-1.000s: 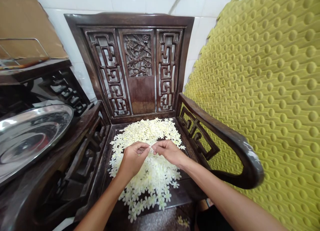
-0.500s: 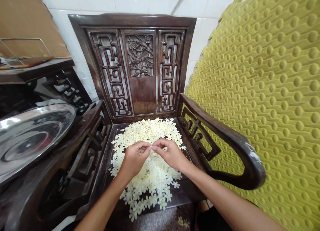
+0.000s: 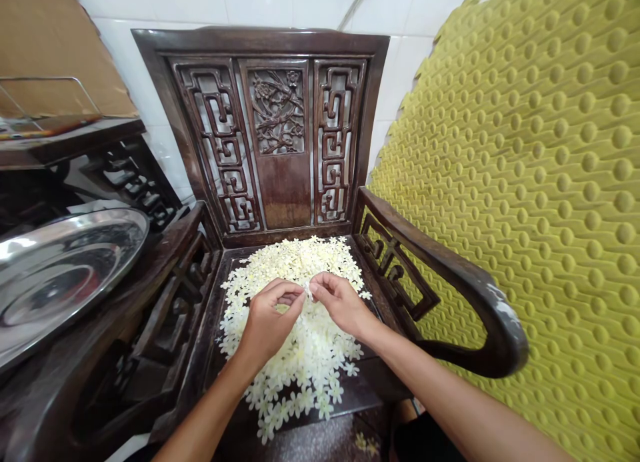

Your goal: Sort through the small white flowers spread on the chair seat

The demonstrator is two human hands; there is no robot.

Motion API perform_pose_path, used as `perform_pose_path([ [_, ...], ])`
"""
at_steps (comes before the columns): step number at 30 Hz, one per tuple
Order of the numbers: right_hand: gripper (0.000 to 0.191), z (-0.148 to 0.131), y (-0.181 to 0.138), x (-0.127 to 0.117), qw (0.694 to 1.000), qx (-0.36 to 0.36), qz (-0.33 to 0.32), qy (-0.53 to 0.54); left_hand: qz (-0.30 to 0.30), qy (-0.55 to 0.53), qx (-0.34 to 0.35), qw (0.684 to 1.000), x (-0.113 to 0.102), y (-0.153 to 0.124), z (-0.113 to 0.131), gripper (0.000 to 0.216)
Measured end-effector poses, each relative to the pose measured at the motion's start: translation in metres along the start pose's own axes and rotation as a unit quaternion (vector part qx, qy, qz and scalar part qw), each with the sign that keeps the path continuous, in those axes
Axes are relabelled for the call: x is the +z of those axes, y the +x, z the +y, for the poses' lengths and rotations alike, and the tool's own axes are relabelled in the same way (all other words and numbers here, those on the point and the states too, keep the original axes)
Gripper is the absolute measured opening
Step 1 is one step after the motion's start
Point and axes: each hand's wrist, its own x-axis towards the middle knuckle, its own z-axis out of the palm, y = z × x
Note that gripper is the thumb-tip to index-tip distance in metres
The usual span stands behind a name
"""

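Note:
My left hand (image 3: 274, 313) and my right hand (image 3: 340, 302) meet over a spread of white flowers (image 3: 280, 255). Between their fingertips is a small white flower (image 3: 308, 289), pinched from both sides; its finer details are too small to make out. The thumb and forefinger of each hand are pressed together on it. Below my hands, many pale flowers with yellowish centres cover the seat of a dark carved wooden chair (image 3: 284, 189), some trailing over its front edge.
On the left, a round shiny metal tray (image 3: 117, 239) lies on dark wooden furniture beside the chair's armrest. The right armrest (image 3: 445, 269) curves toward me. A yellow bumpy foam mat (image 3: 540, 149) stands along the right side. A few flowers (image 3: 367, 443) lie on the floor.
The white flower between my fingertips has become more visible. My right hand's fingers have shifted slightly up and right, and my left fingertips have moved slightly right.

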Motion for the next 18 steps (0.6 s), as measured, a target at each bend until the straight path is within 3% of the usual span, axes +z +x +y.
perform_pose_path([
  [7,0.029,-0.0032,-0.0001,0.0007,0.998,0.027,-0.007,0.053,-0.011,-0.009,-0.025,1.0,0.002,-0.0015,0.0004,0.006],
  [18,0.028,-0.0031,-0.0011,0.0,1.0,0.004,-0.026,0.014,-0.008,-0.026,-0.043,0.999,-0.0004,0.0004,-0.0058,0.007],
])
